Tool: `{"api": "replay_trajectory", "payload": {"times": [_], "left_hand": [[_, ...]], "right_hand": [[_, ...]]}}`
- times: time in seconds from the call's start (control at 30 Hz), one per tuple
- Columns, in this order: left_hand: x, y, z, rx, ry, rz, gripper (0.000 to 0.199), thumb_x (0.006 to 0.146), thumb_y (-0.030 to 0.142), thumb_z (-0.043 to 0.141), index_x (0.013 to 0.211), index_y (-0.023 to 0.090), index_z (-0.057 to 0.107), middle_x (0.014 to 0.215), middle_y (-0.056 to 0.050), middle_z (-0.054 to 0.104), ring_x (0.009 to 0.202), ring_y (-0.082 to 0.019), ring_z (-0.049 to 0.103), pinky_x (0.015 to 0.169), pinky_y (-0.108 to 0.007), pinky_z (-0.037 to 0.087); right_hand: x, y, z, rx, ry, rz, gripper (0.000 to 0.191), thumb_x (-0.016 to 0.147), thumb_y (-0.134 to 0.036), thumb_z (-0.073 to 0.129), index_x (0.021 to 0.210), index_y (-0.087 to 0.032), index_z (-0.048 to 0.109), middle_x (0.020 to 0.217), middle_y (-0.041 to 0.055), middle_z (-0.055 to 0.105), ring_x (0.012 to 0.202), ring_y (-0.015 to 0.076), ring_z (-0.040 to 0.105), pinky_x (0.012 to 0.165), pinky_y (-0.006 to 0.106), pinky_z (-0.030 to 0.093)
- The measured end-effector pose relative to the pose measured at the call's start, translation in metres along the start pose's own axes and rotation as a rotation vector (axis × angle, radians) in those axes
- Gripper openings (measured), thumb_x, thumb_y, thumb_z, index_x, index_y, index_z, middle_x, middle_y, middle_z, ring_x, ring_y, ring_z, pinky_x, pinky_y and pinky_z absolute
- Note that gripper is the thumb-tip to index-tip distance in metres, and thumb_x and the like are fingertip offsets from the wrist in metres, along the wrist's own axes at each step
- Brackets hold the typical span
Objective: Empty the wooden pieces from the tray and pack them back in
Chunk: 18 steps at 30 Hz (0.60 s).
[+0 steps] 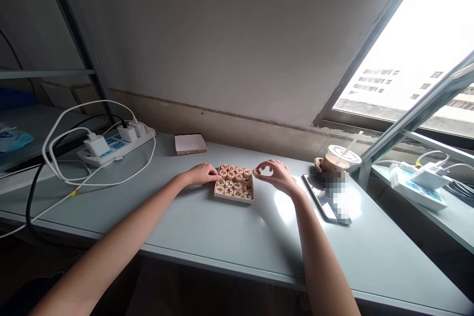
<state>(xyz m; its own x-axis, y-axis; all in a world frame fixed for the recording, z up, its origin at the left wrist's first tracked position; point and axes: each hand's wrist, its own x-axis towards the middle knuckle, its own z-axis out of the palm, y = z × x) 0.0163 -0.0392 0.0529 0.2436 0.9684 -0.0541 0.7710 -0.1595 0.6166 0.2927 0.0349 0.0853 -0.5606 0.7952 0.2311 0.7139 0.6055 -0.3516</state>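
A shallow box (234, 199) on the desk holds rows of round wooden pieces with red characters at the back and black ones at the front. My left hand (203, 174) is closed at the box's left side, thumb and fingers pinching its edge. Just off the box's right back corner, my right hand (274, 175) has thumb and index finger curled together in a ring; a small round piece (258, 172) seems to be between the tips. One more piece (294, 179) lies partly hidden behind my right hand.
An open box lid (190, 144) lies at the back left. On the right are a phone (322, 200) and a lidded drink cup (338, 159) with a straw. A power strip (118, 145) with looping cables stands on the left. Metal posts frame both sides.
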Motion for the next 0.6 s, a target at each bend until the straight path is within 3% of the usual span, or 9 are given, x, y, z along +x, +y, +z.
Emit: {"api": "replay_trajectory", "payload": {"times": [0.17,0.37,0.6], "left_hand": [[0.0,0.002,-0.001,-0.006,-0.002,0.001,0.04,0.075,0.049,0.046,0.053,0.016,0.049,0.05,0.003,0.038,0.05,-0.01,0.03,0.05,-0.024,0.02],[0.0,0.003,0.0,-0.006,0.0,-0.005,0.04,0.075,0.05,0.046,0.055,0.016,0.052,0.05,0.003,0.04,0.05,-0.011,0.03,0.05,-0.025,0.02],[0.0,0.001,0.0,-0.005,0.006,-0.012,0.04,0.074,0.051,0.046,0.053,0.017,0.049,0.05,0.004,0.034,0.05,-0.01,0.027,0.05,-0.025,0.019]], "right_hand": [[-0.002,-0.016,0.008,-0.005,-0.064,-0.143,0.024,0.077,-0.048,0.054,0.086,-0.027,0.061,0.089,0.001,0.061,0.087,0.0198,0.051,0.081,0.035,0.032],[-0.001,-0.016,0.018,-0.068,-0.045,-0.163,0.021,0.08,-0.045,0.052,0.085,-0.025,0.057,0.088,0.0021,0.061,0.087,0.0203,0.051,0.081,0.035,0.031],[-0.001,-0.013,0.015,-0.037,-0.075,-0.151,0.025,0.082,-0.048,0.048,0.084,-0.025,0.057,0.088,0.0013,0.062,0.085,0.019,0.052,0.081,0.034,0.033]]}}
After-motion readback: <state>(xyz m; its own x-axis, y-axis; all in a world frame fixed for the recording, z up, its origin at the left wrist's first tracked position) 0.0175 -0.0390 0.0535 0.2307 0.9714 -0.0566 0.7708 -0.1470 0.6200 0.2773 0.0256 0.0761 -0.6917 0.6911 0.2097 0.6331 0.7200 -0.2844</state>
